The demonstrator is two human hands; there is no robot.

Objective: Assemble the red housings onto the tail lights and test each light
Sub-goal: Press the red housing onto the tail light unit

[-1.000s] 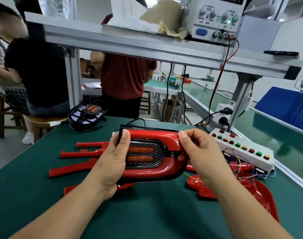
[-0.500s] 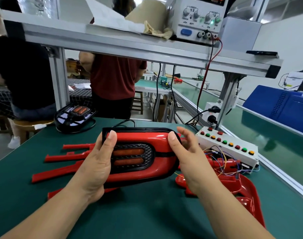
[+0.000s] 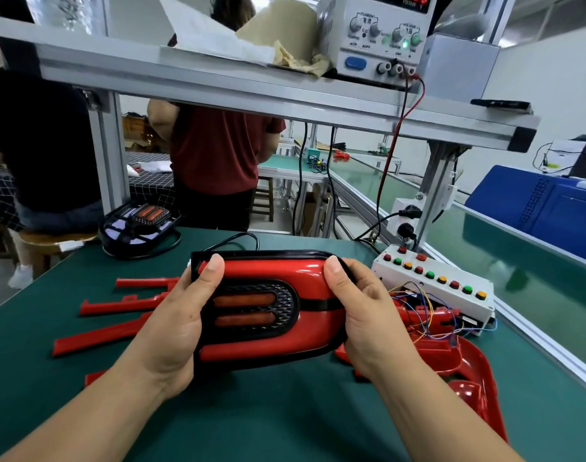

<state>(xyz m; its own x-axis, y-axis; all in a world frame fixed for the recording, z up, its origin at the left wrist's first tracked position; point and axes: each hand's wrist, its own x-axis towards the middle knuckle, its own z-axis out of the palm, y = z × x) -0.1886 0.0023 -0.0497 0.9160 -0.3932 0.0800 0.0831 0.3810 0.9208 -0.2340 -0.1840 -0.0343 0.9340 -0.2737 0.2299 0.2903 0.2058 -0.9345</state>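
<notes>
I hold a tail light (image 3: 271, 341) with a red housing fitted on its black base, above the green bench. My left hand (image 3: 178, 321) grips its left end, thumb on the red top edge. My right hand (image 3: 361, 315) grips its right end, thumb on the upper right corner. The light's black grille with two orange lenses faces me and they look unlit. A second tail light (image 3: 138, 225) without a red housing lies at the far left of the bench. Another red housing (image 3: 468, 371) lies at the right, under coloured wires.
Several red plastic strips (image 3: 118, 305) lie on the green mat (image 3: 285, 421) to the left. A white test box (image 3: 434, 281) with coloured buttons sits at the right. A power supply (image 3: 378, 38) stands on the overhead shelf. Two people stand or sit behind the bench.
The tail light and both hands stayed together at centre. My right thumb shifted up onto the upper right corner of the housing. The camera drew closer and tilted slightly.
</notes>
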